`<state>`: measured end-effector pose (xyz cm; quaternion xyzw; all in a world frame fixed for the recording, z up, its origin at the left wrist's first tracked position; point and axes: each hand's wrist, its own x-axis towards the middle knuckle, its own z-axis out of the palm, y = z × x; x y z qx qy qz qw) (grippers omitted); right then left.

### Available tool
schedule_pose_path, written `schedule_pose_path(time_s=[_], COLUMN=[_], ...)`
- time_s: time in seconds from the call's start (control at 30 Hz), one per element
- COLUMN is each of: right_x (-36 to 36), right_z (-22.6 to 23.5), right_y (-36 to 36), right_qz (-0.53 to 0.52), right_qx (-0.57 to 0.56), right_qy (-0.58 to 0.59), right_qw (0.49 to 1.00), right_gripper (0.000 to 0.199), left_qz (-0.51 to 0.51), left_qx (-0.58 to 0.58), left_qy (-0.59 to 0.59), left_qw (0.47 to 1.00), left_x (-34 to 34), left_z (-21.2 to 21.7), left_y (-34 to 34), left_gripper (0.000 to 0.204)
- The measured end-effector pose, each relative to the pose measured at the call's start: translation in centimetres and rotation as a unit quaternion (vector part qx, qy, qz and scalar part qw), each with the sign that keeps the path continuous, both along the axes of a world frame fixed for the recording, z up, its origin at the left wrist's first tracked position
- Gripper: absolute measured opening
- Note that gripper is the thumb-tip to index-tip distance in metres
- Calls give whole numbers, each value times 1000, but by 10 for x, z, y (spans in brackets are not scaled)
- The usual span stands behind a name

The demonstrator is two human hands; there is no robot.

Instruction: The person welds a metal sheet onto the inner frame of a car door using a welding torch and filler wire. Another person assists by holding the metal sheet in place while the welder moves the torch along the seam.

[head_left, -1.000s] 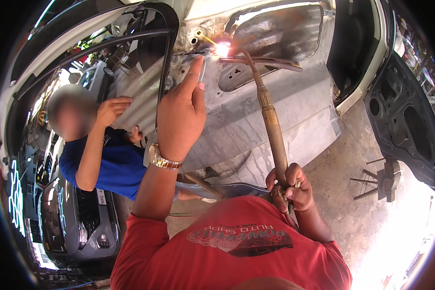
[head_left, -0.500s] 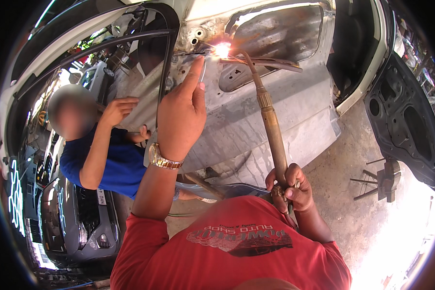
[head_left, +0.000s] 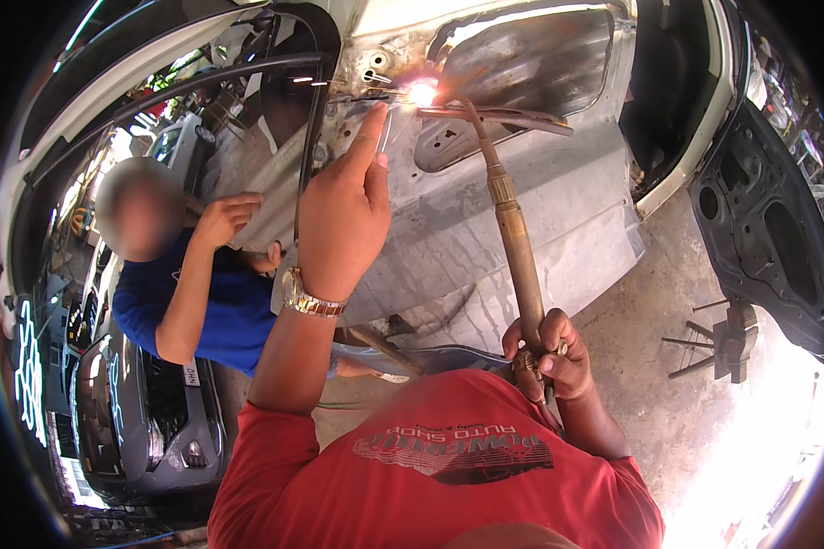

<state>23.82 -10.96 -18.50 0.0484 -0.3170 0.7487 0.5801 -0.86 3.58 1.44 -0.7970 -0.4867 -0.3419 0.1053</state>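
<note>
My right hand (head_left: 556, 359) is wrapped round the valve end of a brass gas welding torch (head_left: 515, 233). The torch's bent tip points at a bright flame (head_left: 422, 91) with sparks, on the bare metal car door panel (head_left: 485, 233). To the left of the flame, my left hand (head_left: 346, 215) has its index finger stretched toward the hot spot. A thin metal rod (head_left: 387, 133) shows between that finger and the thumb; the rest of it is partly hidden by the hand. A wristwatch (head_left: 309, 297) is on my left wrist.
A person in a blue shirt (head_left: 215, 306) stands close at the left, hands near the door's edge. A black door window frame (head_left: 316, 110) rises there. A dark car (head_left: 151, 421) is parked lower left. At right are a loose dark door (head_left: 769, 224) and a metal stand (head_left: 728, 343).
Sparks now fly leftward from the flame, past my left fingertip. My hands and the torch hold nearly the same place. The other person's hands have shifted slightly.
</note>
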Motion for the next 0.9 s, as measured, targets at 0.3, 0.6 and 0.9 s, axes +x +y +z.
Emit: schedule_pose_path(time_s=[0.3, 0.6, 0.9], right_x=[-1, -1, -1], right_z=[0, -1, -2], right_y=[1, 3, 4], right_qz=[3, 5, 0], right_qx=[-1, 2, 4], right_qy=[11, 9, 4], right_qw=[1000, 1000, 1000], right_gripper=[22, 21, 23], left_qz=[4, 10, 27], left_qx=[-9, -19, -32], left_qy=[-9, -17, 3], left_qw=[1000, 1000, 999], left_x=[2, 4, 6], left_z=[3, 5, 9], left_y=[-2, -1, -2], left_gripper=[51, 50, 52])
